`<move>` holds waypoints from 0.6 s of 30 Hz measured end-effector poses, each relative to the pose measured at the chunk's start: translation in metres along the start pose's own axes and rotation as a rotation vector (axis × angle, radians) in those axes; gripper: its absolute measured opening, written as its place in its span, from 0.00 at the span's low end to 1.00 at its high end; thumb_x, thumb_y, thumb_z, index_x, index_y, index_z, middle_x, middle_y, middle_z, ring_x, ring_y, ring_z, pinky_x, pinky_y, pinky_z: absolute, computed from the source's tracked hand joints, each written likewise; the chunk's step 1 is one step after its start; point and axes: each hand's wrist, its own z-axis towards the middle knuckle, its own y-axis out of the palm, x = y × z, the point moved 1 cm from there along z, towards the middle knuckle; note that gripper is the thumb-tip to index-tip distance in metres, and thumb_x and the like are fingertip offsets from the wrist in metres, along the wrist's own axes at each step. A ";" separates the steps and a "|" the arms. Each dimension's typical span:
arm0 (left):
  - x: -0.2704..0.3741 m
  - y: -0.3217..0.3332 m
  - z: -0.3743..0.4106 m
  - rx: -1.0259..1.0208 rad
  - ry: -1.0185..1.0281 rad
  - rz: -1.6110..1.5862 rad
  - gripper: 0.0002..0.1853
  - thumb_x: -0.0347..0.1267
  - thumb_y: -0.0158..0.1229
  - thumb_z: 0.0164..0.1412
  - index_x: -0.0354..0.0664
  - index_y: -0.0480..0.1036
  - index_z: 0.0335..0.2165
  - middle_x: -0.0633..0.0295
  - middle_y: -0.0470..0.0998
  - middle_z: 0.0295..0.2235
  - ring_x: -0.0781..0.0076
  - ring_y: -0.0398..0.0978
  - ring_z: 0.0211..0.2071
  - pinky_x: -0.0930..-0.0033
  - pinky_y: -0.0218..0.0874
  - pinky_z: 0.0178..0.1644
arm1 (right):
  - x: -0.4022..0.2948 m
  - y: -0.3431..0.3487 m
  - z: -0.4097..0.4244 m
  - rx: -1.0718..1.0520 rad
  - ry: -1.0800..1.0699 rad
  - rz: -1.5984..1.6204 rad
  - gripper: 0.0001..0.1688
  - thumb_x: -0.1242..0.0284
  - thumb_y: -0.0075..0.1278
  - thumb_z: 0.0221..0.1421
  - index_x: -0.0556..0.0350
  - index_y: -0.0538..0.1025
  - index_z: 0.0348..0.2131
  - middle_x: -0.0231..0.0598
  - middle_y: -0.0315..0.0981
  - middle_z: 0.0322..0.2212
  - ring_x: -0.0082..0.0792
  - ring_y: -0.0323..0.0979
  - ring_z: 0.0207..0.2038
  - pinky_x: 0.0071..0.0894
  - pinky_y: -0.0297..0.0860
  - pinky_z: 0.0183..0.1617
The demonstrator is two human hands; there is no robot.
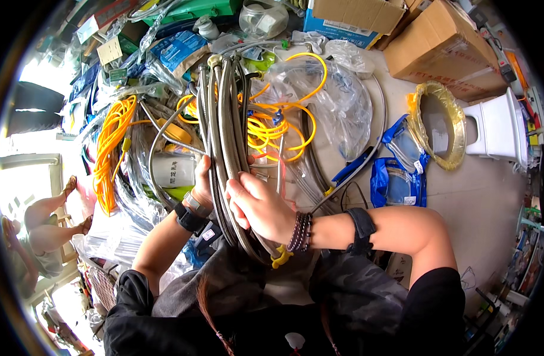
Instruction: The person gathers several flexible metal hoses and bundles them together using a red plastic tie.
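Observation:
A long bundle of braided metal hoses (pixel 223 129) stands upright between my hands, its lower end by my lap. My left hand (pixel 203 184) is wrapped around its left side, some fingers hidden behind the hoses. My right hand (pixel 263 204) presses on the front of the bundle with bent fingers; whether it grips a hose cannot be told. A yellow valve handle or fitting (pixel 280 256) hangs at the lower end. Behind the bundle lie coils of yellow hose (pixel 267 129), and to its left a hank of orange cord (pixel 114 151).
Clear plastic bags (pixel 338 107) and blue packets of hose (pixel 398 182) lie on the floor. Further right are a roll of yellow tape (pixel 459 129), a white plastic stool (pixel 499 129) and a cardboard box (pixel 445 49). A seated person (pixel 45 227) is at far left.

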 end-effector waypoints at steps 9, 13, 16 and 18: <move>0.006 0.001 0.004 0.020 0.089 0.067 0.44 0.60 0.46 0.46 0.36 0.55 0.51 0.43 0.66 0.44 0.52 0.68 0.43 0.52 0.60 0.48 | -0.028 -0.003 0.005 -0.110 -0.021 -0.756 0.18 0.65 0.40 0.54 0.65 0.66 0.23 0.45 0.70 0.15 0.37 0.72 0.19 0.34 0.68 0.21; 0.003 0.004 0.003 -0.055 0.095 0.085 0.48 0.63 0.49 0.42 0.38 0.54 0.52 0.47 0.65 0.46 0.53 0.66 0.45 0.53 0.58 0.50 | -0.033 -0.010 0.000 -0.060 -0.283 -1.304 0.20 0.61 0.46 0.46 0.62 0.70 0.17 0.51 0.68 0.13 0.48 0.70 0.19 0.43 0.68 0.25; 0.003 0.004 0.003 -0.035 0.071 0.092 0.50 0.64 0.50 0.39 0.37 0.55 0.52 0.48 0.64 0.47 0.55 0.66 0.46 0.55 0.57 0.51 | -0.032 -0.012 -0.002 -0.055 -0.387 -1.364 0.20 0.61 0.47 0.46 0.61 0.71 0.17 0.49 0.68 0.13 0.47 0.70 0.19 0.42 0.67 0.24; 0.004 0.000 0.003 -0.029 0.070 0.121 0.51 0.65 0.51 0.39 0.37 0.55 0.52 0.48 0.64 0.47 0.56 0.65 0.46 0.57 0.56 0.52 | -0.030 -0.013 -0.001 -0.044 -0.435 -1.414 0.20 0.60 0.47 0.46 0.60 0.71 0.16 0.48 0.68 0.12 0.46 0.70 0.19 0.41 0.67 0.24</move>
